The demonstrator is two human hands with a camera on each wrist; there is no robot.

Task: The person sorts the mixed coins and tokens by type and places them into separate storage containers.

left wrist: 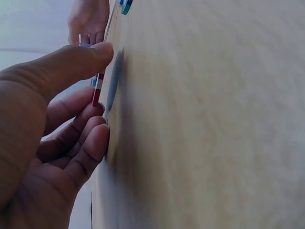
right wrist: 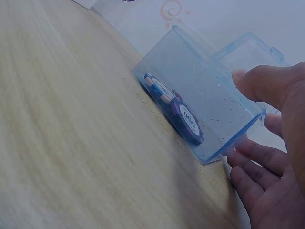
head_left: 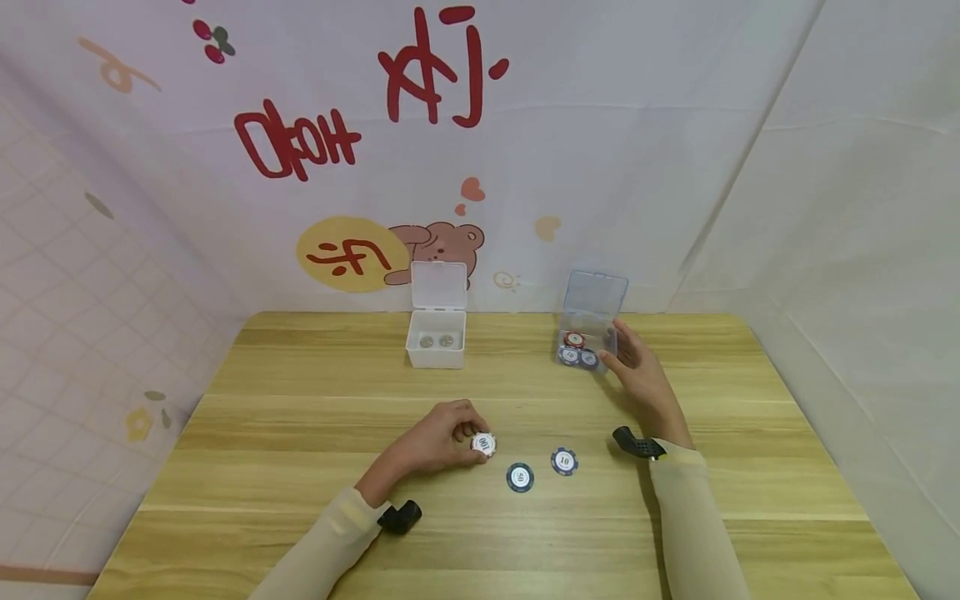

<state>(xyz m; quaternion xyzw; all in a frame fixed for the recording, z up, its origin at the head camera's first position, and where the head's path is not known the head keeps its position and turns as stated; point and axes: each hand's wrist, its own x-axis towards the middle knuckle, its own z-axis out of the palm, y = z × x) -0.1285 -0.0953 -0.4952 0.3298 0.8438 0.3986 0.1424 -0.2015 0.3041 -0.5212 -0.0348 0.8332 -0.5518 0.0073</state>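
My left hand pinches a white chip marked 100 at the middle of the wooden table. In the left wrist view its red and white edge stands on the wood between thumb and fingers. My right hand is open, thumb and fingers spread beside the right end of a clear blue box. The box has its lid up and holds several chips. I cannot tell whether the hand touches it. Two chips lie flat between my hands: a dark one marked 50 and a blue one marked 10.
A white box with its lid up stands at the back centre and holds two silvery discs. A printed cloth wall closes the back and both sides of the table.
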